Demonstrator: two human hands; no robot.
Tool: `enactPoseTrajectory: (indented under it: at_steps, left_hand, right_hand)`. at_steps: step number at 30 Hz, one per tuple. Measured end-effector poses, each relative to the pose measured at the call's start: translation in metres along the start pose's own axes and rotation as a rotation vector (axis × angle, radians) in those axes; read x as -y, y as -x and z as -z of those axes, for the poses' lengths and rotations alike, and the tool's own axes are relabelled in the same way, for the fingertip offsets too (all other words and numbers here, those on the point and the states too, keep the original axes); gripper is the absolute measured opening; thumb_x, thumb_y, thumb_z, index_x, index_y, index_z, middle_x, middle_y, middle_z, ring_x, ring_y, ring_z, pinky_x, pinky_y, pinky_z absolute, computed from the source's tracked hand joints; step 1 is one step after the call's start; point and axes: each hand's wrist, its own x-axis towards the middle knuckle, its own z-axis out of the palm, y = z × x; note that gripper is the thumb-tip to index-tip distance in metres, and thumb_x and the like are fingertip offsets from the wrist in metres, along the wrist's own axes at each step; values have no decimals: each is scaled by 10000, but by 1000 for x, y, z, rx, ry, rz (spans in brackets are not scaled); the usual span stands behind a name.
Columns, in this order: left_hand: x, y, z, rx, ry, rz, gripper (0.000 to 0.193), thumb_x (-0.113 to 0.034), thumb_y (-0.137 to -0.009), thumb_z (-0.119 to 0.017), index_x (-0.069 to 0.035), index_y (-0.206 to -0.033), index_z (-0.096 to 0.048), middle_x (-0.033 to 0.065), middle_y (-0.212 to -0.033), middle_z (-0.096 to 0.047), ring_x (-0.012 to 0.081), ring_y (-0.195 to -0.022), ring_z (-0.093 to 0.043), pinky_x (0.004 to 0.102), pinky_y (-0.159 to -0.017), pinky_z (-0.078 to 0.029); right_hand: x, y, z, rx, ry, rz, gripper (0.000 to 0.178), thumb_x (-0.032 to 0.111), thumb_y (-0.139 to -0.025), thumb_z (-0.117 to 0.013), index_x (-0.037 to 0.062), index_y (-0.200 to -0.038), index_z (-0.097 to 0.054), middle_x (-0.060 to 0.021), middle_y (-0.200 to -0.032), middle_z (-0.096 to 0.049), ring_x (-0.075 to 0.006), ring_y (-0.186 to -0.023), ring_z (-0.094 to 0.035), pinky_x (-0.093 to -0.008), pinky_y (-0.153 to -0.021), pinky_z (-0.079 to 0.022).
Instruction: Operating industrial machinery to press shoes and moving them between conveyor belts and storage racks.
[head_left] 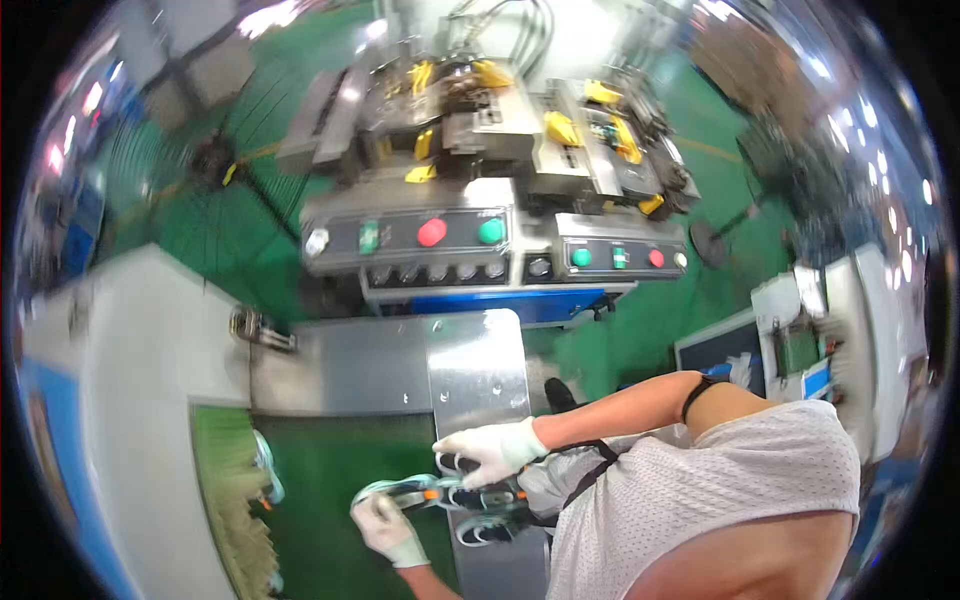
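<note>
My left hand, in a white glove, is closed on the toe end of a shoe with a pale blue-white sole and an orange patch. It holds the shoe over the edge between the green belt and the metal table. My right hand, also gloved, curls over a dark, white-rimmed shoe on the table; its fingertips are partly hidden. Just below it lies another dark shoe, and a further one sits nearer my body.
Ahead stands a machine with two control panels of red and green buttons. Left of the belt is a white housing with an opening, where more shoes show. Fans stand on the green floor. A small metal fitting sits at the table's far left.
</note>
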Motion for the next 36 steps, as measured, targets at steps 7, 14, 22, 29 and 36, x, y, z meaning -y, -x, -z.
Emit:
enactPoseTrajectory:
  at_steps: [7, 14, 22, 29, 36]
  left_hand:
    - [-283, -49, -174, 397, 31, -741, 133, -86, -916, -637, -29, -1027, -683, 147, -983, -684, 318, -895, -669, 388, -822, -531]
    - [-518, -16, -344, 784, 420, -1006, 416, 10, -911, -614, 4, -1319, -534, 179, -1278, -584, 279, -1131, -609, 361, -947, -491]
    - [-596, -98, -655, 584, 75, -743, 659, -287, -951, -626, 87, -1427, -366, 291, -1440, -414, 403, -1286, -481, 441, -1089, -383]
    - [-582, -116, -815, 323, -275, -573, 567, -245, -709, -826, 64, -1083, -532, 272, -1055, -641, 341, -866, -705, 425, -768, -577]
    - [-601, -182, -719, 957, 400, -244, 165, -5, -825, -700, 55, -979, -705, 91, -871, -723, 181, -718, -689, 325, -658, -568]
  right_hand:
    - [-37, 113, 131, -592, 39, 14, 551, 162, -781, -699, -20, -1256, -488, -253, -1186, -588, -408, -1113, -589, -448, -966, -482]
    - [-126, 311, 242, -1006, -824, 14, 638, 217, -856, -744, -58, -1356, -458, -125, -1304, -580, -190, -1163, -566, -338, -1016, -457]
    - [-166, 453, 221, -1348, -1201, 66, 860, 373, -714, -829, -40, -1379, -473, -73, -1125, -643, -103, -887, -623, -230, -735, -503]
    - [-166, 441, 209, -1771, -1324, 144, 823, 261, -773, -816, -20, -1437, -419, -94, -1369, -555, -202, -1241, -538, -368, -1069, -395]
    - [-171, 437, 274, -1579, -1047, -83, 525, 206, -880, -662, -29, -1327, -519, -73, -1258, -592, -160, -1155, -535, -333, -1017, -409]
